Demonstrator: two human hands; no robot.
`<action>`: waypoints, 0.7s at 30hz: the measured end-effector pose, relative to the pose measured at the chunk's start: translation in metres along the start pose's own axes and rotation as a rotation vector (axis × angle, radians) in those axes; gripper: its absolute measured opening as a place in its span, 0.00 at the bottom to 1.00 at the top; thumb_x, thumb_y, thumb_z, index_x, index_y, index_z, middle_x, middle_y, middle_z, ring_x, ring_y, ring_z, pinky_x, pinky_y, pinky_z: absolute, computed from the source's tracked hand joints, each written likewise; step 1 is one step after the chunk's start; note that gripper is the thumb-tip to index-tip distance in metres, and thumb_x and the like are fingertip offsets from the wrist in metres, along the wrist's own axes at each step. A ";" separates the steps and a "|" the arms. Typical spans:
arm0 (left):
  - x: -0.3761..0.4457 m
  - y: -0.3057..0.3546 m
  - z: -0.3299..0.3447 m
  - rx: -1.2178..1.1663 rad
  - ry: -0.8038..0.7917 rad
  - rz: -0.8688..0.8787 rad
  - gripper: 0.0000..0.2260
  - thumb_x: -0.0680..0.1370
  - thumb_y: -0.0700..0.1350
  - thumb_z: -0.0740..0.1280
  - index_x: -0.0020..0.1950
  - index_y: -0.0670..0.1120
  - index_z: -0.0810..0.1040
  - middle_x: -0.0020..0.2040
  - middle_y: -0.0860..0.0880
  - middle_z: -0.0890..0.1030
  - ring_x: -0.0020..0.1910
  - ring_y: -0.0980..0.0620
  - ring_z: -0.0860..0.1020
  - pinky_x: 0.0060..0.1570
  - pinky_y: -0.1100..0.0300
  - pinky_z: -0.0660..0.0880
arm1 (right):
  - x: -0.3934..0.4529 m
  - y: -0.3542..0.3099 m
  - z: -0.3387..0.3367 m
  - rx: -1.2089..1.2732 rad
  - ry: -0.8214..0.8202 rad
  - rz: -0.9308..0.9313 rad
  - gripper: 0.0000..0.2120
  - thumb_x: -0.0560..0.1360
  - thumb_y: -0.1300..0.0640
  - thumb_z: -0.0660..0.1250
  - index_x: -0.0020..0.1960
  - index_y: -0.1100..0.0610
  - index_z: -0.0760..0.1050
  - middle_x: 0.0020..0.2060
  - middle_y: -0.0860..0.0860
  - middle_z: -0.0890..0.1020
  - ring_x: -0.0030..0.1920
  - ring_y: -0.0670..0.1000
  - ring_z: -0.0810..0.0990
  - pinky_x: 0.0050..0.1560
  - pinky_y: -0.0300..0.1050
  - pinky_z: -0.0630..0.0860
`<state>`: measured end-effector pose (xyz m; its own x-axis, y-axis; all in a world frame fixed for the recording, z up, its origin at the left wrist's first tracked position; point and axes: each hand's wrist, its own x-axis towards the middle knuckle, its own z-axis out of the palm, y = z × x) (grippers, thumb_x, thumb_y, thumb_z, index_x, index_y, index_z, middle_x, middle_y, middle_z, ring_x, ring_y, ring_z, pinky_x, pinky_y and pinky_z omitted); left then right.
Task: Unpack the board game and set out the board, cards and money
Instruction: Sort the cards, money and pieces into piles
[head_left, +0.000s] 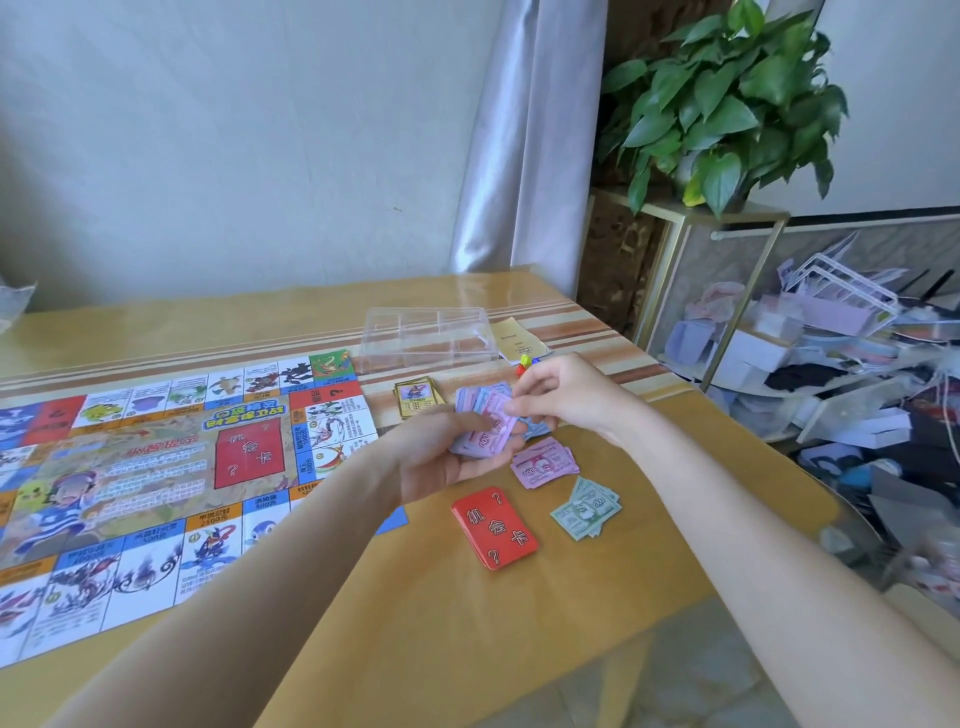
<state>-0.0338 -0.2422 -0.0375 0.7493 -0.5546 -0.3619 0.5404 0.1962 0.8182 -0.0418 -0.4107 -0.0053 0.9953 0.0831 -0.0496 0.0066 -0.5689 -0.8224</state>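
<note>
The game board (156, 467) lies unfolded on the left of the table. My left hand (436, 457) holds a stack of play money (485, 426), pink and blue notes. My right hand (561, 400) pinches the top pink note of that stack. On the table below my hands lie a pile of pink notes (545, 462), a pile of green notes (587, 506) and a red card deck (493, 527). A yellow-edged card deck (415, 397) sits just past the board's right end.
A clear plastic tray (431, 338) stands at the table's far side, with a yellow paper slip (517, 338) and small coloured game pieces (524, 364) beside it. A potted plant (727, 104) on a stand and a cluttered heap (831, 364) lie beyond the table's right edge.
</note>
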 end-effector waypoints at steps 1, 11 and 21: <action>-0.001 0.000 0.001 0.035 -0.007 0.004 0.07 0.77 0.33 0.61 0.53 0.37 0.76 0.44 0.40 0.84 0.39 0.48 0.84 0.37 0.59 0.81 | 0.000 0.000 -0.001 -0.019 -0.008 -0.004 0.05 0.70 0.62 0.73 0.39 0.58 0.76 0.31 0.52 0.77 0.25 0.42 0.71 0.27 0.32 0.68; 0.002 0.003 0.004 0.050 0.136 0.015 0.13 0.76 0.33 0.64 0.60 0.37 0.70 0.45 0.39 0.82 0.34 0.47 0.83 0.36 0.52 0.81 | -0.001 0.016 -0.012 -0.035 -0.016 0.119 0.11 0.71 0.67 0.70 0.54 0.64 0.76 0.35 0.55 0.78 0.28 0.46 0.71 0.29 0.37 0.68; 0.007 -0.006 -0.003 0.158 0.169 0.041 0.15 0.76 0.33 0.65 0.62 0.38 0.71 0.48 0.40 0.82 0.40 0.50 0.83 0.39 0.59 0.80 | -0.007 0.044 -0.002 -0.450 0.027 0.218 0.12 0.68 0.59 0.74 0.48 0.52 0.75 0.40 0.48 0.74 0.43 0.50 0.74 0.40 0.42 0.69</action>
<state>-0.0310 -0.2452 -0.0462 0.8302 -0.4028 -0.3854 0.4511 0.0792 0.8889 -0.0483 -0.4383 -0.0400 0.9803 -0.0948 -0.1733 -0.1667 -0.8676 -0.4684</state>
